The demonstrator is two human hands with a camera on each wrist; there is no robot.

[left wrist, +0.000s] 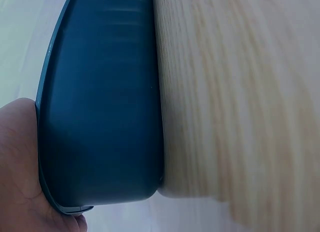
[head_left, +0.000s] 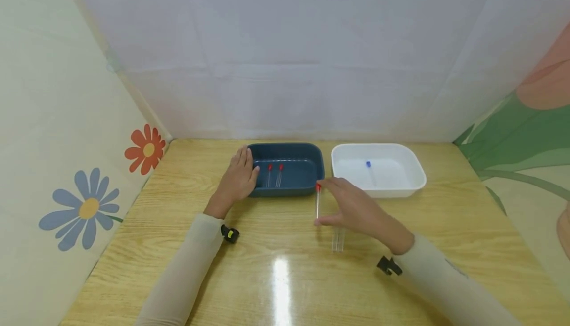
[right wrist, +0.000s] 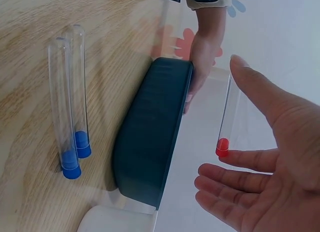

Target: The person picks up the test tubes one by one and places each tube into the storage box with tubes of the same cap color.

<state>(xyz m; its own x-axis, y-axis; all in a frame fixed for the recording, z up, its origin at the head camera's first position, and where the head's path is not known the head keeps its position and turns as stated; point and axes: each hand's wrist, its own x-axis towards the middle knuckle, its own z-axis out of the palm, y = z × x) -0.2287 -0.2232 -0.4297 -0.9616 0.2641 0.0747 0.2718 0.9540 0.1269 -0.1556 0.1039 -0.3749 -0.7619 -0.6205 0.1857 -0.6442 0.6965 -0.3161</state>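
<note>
My right hand point(head_left: 356, 207) holds a clear red-capped test tube point(right wrist: 228, 114) lengthwise between thumb and index finger, above the table beside the dark blue tray's near right corner. The thumb meets the clear end, the index finger the red cap; the other fingers reach out below. At the left end of the dark blue tray point(head_left: 285, 192), my left hand point(head_left: 236, 175) holds the rim, thumb over the inner side. Inside that tray lie two red-capped tubes point(head_left: 269, 177). Two blue-capped tubes point(right wrist: 65, 107) lie side by side on the table, their caps hidden by the right hand in the head view.
To the right stands a white tray point(head_left: 401, 192) with one blue-capped tube point(head_left: 370, 171) in it. Both trays sit near the table's point(head_left: 258, 276) back edge, before a white cloth backdrop point(head_left: 276, 69). Flower-patterned panels point(head_left: 89, 207) flank the table.
</note>
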